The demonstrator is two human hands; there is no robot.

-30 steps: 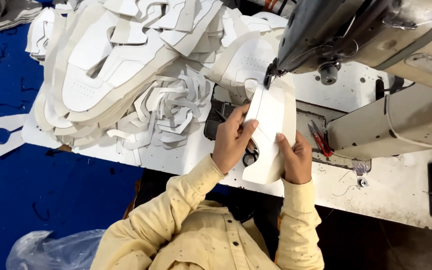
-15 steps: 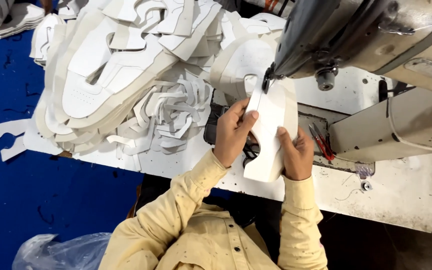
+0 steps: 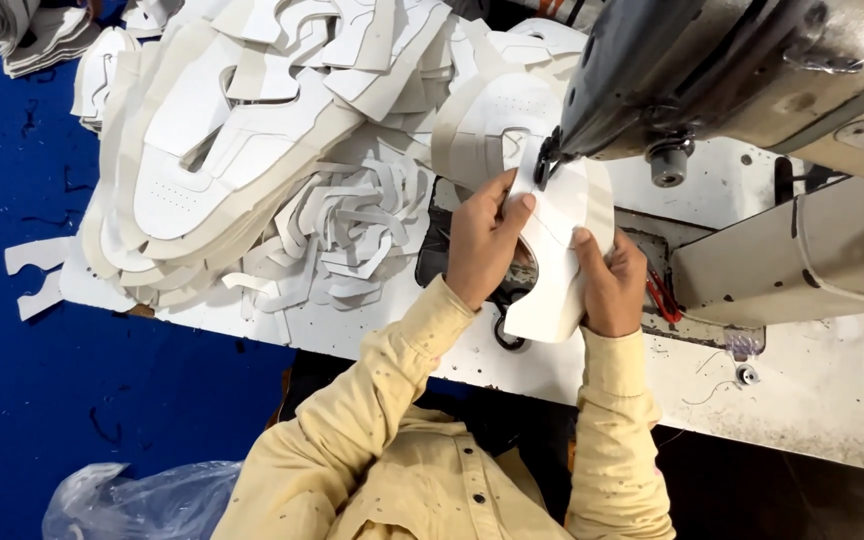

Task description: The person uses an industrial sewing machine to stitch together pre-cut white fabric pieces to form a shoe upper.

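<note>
A white cut piece (image 3: 555, 262) is held flat on the tabletop (image 3: 802, 400) under the sewing machine (image 3: 712, 70), pinched at its edges by the left hand (image 3: 482, 240) and the right hand (image 3: 612, 285), so that it is kept steady at the needle, with the pile of pieces (image 3: 252, 150) kept near on the left.

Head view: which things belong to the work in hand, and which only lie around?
In use:
left hand
right hand
white cut piece
sewing machine

Lying about:
pile of white cut pieces
plastic bag
scraps on blue floor

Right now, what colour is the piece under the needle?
White, held by both hands; the cut piece shows clearly in the head view.
</note>
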